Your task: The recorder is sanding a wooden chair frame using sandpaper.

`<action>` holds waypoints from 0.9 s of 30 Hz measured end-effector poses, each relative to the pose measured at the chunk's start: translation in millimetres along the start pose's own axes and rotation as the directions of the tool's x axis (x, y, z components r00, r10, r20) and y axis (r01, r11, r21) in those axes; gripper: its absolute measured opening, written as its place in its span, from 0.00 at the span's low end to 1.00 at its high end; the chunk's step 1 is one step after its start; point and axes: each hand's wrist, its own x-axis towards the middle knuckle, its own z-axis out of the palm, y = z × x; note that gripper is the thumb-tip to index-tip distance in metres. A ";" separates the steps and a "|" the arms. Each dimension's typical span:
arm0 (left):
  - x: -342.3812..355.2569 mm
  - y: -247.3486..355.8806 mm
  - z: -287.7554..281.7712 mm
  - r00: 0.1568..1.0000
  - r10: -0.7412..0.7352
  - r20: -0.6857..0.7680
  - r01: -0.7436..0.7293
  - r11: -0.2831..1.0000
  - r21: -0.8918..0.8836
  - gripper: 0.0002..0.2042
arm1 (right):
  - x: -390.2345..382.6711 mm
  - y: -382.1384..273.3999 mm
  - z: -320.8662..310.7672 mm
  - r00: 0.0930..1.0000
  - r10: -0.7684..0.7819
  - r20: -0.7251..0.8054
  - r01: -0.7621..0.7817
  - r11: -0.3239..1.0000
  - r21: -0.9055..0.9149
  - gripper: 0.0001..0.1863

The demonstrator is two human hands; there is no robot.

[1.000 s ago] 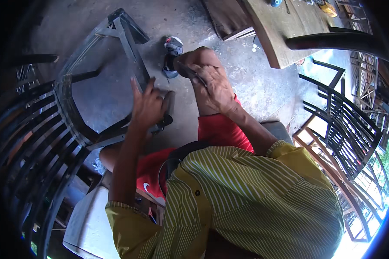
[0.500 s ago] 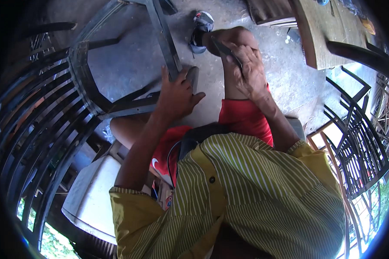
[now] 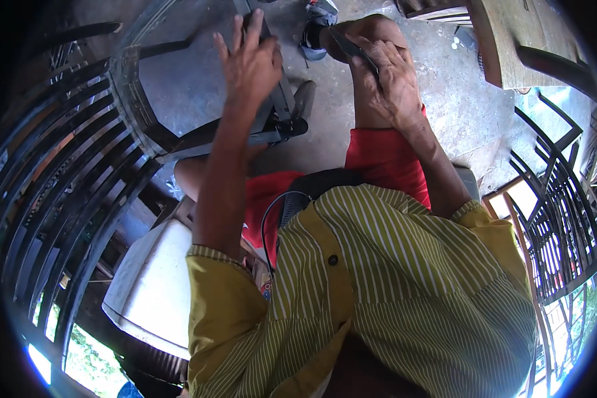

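a concrete floor [image 3: 451, 99] spreads under everything here, scuffed and pale where daylight falls on it. the biggest thing near me is a slatted dark chair [image 3: 134, 99], standing on the person's left, its seat frame bare so the floor shows through. a wooden table [image 3: 499, 33] juts in at the far right, other dark chairs [image 3: 570, 286] crowd below it, and a white box-like piece [image 3: 156, 285] sits by the person's left elbow.

the person sits in a striped shirt [image 3: 404, 265] and red shorts [image 3: 388, 152], the chair's side rail [image 3: 283, 99] within easy reach in front. the left hand [image 3: 249, 66] lies over that rail, fingers long and spread, not curled round it as far as i can see; how hard it presses, i cannot tell. the right hand [image 3: 395, 83] is over the bare right knee [image 3: 381, 30], fingers bent and closed on a flat dark piece [image 3: 353, 52] that pokes out past them, well apart from the rail.

to do this well, i'd say keep the left palm level and the touch even, so the frame doesn't rock. the flat piece looks stiff, perhaps edged, so i'd hold it tilted off the skin, with the grip snug but loose at the wrist.
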 end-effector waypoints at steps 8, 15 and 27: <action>-108.7 50.0 -35.9 0.973 -0.050 0.224 0.109 0.960 -0.259 0.13 | -1.1 -0.4 -2.2 0.999 -0.032 0.024 0.032 0.999 -0.004 0.17; -178.7 24.2 -70.6 0.957 -0.235 0.170 0.286 0.863 -0.418 0.09 | 17.6 3.3 -9.3 0.781 0.593 0.195 -0.490 0.388 0.781 0.19; -250.9 4.8 -122.9 0.412 -0.895 0.169 0.668 0.171 -0.724 0.19 | 41.4 -29.1 78.8 0.779 0.450 0.438 -0.627 0.585 0.514 0.28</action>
